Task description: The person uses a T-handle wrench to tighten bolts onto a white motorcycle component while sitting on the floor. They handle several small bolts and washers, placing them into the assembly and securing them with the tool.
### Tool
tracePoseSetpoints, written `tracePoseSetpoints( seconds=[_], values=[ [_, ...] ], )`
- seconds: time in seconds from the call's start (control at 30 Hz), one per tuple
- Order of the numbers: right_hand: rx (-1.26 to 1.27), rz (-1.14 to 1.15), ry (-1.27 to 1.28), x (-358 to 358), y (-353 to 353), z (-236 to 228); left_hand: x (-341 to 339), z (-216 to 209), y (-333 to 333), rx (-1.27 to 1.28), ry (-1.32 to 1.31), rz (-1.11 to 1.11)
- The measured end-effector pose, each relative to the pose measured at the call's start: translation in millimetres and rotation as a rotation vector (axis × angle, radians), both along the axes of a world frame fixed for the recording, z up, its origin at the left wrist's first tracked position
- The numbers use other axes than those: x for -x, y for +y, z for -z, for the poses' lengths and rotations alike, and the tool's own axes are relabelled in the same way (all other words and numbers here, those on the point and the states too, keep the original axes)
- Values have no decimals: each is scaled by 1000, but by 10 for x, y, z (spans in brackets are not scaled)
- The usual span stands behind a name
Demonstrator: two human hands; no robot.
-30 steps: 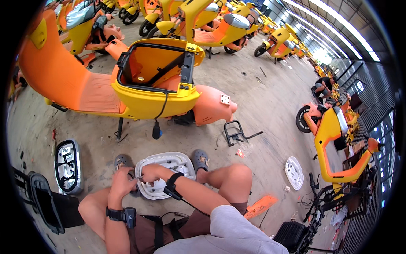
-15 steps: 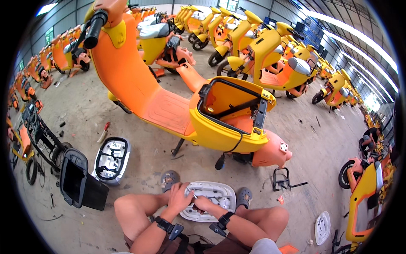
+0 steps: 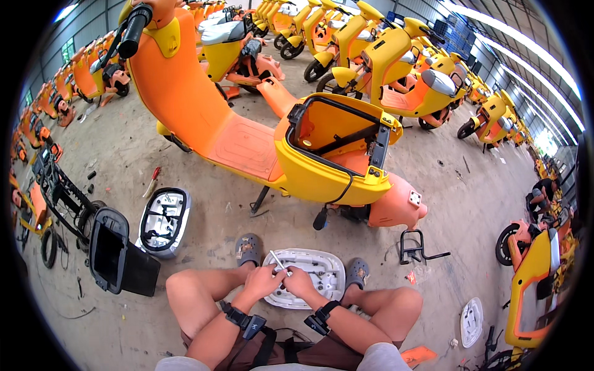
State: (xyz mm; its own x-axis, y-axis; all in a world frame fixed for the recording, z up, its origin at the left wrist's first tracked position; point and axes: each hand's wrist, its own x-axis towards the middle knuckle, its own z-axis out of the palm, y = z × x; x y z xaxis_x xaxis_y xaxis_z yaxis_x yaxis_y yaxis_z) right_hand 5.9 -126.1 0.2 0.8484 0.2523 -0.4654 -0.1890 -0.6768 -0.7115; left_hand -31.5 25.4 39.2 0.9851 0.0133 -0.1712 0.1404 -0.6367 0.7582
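Between my feet on the floor lies a white oval moulded panel [image 3: 328, 264], its ribbed underside up. Over its near left part, my left hand [image 3: 262, 282] and my right hand [image 3: 299, 282] come together, fingers closed. A thin whitish rod [image 3: 276, 260] sticks up from between them, tilted to the upper left. Its lower end is hidden in the fingers, so its kind cannot be made out. Both hands seem to grip it.
Ahead stands an orange and yellow scooter body [image 3: 247, 145] with an open seat compartment. To the left are a black bin-like box [image 3: 139, 272], a silver seat [image 3: 164, 216] and a red-handled tool [image 3: 153, 179]. A black metal stand [image 3: 411, 250] lies right.
Both hands have moved closer together over the panel. The rod now points up and away from me, with more of it showing. The view has tipped slightly downward.
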Motion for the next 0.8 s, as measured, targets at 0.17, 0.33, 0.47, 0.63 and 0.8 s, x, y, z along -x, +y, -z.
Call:
tracePoseSetpoints(
  seconds=[0.17, 0.33, 0.47, 0.63, 0.8],
  values=[
    [-34, -59, -29, 114, 39, -116, 0, 45, -42, -100, 19, -53],
    [-43, -301, -51, 172, -77, -44, -79, 84, -65, -73, -23, -80],
    [227, -697, -54, 109, -208, -631, -89, 167, -41, -242, -52, -103],
    [133, -619, -337, -53, -451, -914, -84, 94, -133, -223, -27, -103],
    [187, -817, -625, -168, -327, -860, -101, 67, -83, -170, 50, -83]
  ],
)
